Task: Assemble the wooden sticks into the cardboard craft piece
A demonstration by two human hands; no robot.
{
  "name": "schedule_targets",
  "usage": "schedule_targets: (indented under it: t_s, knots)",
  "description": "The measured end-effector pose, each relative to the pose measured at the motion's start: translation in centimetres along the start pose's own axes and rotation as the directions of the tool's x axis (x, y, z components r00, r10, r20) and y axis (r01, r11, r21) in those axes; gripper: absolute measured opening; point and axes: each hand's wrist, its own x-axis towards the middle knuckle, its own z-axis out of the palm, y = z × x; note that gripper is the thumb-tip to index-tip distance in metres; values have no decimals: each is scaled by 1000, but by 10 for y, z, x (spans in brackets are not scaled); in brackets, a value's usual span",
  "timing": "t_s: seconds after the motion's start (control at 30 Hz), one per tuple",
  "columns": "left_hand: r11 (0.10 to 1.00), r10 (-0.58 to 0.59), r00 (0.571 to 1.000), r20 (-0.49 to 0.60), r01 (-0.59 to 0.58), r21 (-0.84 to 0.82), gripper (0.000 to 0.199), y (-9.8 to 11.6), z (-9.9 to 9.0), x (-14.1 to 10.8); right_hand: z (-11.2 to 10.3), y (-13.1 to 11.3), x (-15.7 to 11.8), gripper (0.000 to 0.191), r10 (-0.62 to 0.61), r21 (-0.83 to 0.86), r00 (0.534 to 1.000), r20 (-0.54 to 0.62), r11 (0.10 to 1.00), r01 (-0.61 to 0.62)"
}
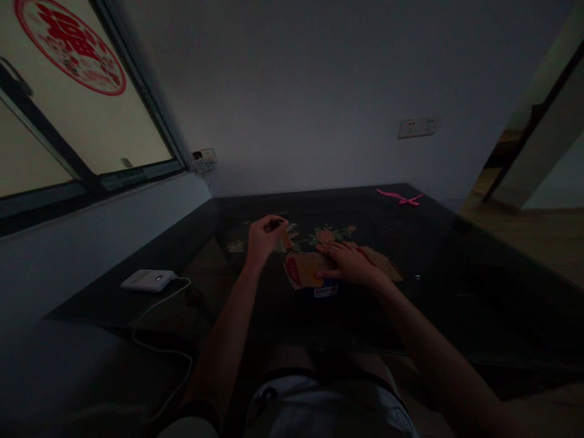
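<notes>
My left hand [263,240] is raised a little above the table, its thumb and fingertips pinched together. A thin brownish strip [286,241] shows just below those fingertips; whether they grip it I cannot tell. My right hand [349,264] lies palm down with fingers stretched out, over a flat, tan-patterned packet-like piece [303,271] with red and yellow patches. Under its near edge a dark blue part carries a white printed label [325,292]. More tan, cardboard-like material [385,263] sticks out to the right of this hand. Dim light hides finer detail.
A dark, glossy table [438,243] bears a floral pattern [325,235] beyond my hands. At the left lies a white device [148,280] with a white cable [157,304] running off the edge. A pink ribbon-like thing [404,198] lies at the far right, before the wall.
</notes>
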Motion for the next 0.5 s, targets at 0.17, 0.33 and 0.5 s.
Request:
schedule_targets:
  t_s: [0.17,0.33,0.5]
  knots:
    - [908,-221,951,-216,282,309,18,-105,-67,9,2,1,1,76,18,8,1000,1,1000,-18]
    - [804,-323,900,-294,425,417,16,-172,-114,3,3,3,0,76,9,20,1000,-4,1000,-9]
    - [759,-371,889,-268,457,465,15,-193,-123,-2,3,3,0,74,25,8,1000,4,1000,-25]
